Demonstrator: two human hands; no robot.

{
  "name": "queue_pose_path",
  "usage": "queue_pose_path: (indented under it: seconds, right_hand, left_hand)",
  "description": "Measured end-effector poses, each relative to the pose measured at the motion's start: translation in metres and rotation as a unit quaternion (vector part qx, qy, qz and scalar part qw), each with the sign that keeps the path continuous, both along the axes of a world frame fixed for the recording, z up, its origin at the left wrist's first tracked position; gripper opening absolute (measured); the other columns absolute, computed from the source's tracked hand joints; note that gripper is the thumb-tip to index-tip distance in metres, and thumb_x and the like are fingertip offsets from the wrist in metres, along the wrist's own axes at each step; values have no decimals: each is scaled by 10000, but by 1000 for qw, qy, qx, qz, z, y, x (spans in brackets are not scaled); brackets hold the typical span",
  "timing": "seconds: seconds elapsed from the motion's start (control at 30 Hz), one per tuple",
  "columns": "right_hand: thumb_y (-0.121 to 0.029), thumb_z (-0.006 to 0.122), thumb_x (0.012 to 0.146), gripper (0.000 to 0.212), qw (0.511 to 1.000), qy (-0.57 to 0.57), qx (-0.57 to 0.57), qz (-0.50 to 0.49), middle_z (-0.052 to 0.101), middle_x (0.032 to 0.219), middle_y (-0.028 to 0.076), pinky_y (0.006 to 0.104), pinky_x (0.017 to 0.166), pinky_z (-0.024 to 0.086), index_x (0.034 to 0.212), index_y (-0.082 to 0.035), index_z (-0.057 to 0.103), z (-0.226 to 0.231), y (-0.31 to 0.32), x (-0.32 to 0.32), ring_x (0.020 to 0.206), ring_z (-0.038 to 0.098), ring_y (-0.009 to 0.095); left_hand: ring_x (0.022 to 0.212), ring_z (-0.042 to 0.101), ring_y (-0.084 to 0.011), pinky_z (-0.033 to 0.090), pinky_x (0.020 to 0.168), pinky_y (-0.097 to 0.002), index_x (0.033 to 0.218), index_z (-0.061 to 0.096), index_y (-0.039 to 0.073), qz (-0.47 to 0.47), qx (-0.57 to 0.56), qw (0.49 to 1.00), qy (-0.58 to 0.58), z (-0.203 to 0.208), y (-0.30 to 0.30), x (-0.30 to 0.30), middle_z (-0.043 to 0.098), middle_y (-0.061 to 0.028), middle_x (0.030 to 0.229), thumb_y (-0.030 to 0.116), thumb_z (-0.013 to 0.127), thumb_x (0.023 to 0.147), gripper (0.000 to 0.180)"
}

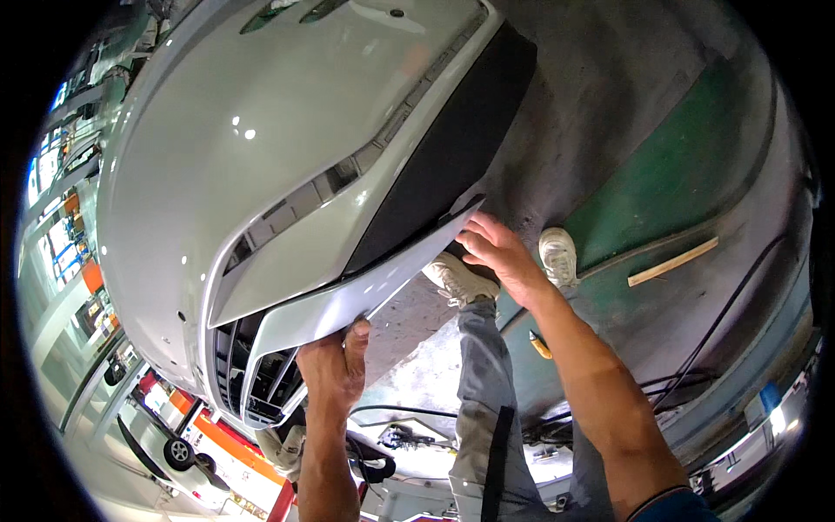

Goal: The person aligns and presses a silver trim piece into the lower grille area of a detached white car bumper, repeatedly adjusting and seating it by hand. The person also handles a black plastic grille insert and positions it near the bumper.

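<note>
A large white car bumper [174,183] fills the left and upper part of the view, with a black lower panel [452,139] along its right edge. Against it lies a long silver trim piece [348,300], pointed at its upper right end and joined to a black slatted grille [270,383] at its lower left. My left hand [335,365] is closed on the trim's near edge, thumb raised and most fingers hidden beneath. At the pointed end, my right hand [500,252] bends its fingers round the trim's edge, the fingertips partly out of sight.
Near my feet in pale shoes [557,255], a yellow-handled tool [540,345] lies on the green and grey floor. Further right are a wooden strip [672,261] and a black cable [726,304]. A white car [183,461] stands at the lower left.
</note>
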State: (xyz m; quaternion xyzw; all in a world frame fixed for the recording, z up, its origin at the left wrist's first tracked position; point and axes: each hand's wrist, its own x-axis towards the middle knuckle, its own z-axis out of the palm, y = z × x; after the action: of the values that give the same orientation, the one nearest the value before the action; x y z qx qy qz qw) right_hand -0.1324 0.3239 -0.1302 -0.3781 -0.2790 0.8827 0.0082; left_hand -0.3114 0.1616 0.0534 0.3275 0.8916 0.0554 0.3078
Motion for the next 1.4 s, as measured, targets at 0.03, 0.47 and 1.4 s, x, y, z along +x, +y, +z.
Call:
queue_pose_path:
  seconds: [0.03,0.47,1.4]
  right_hand:
    - [-509,677,920,769,1000,29,-11,-2,492,1432,119,409,1075,415,1465,-42,402,-4,1,-6,1321,472,218]
    - [-525,696,895,643,990,54,-26,-127,524,1268,58,447,1082,372,1330,-106,474,-15,-25,-39,1237,472,203]
    - [-400,690,919,551,998,48,-22,-47,562,1291,-5,359,952,495,1370,-150,495,-21,-2,-26,1214,533,133]
  left_hand:
    - [921,621,-441,475,834,-482,1097,642,-56,-4,13,1000,0,0,1,0,642,-282,1006,659,372,998,771]
    - [899,626,-378,465,854,-481,1066,646,-43,12,40,999,8,-1,2,1,652,-224,949,648,420,994,730]
    - [988,629,-424,476,884,-493,1143,642,-75,56,-37,998,11,16,-22,8,642,-286,1085,391,496,1038,499]
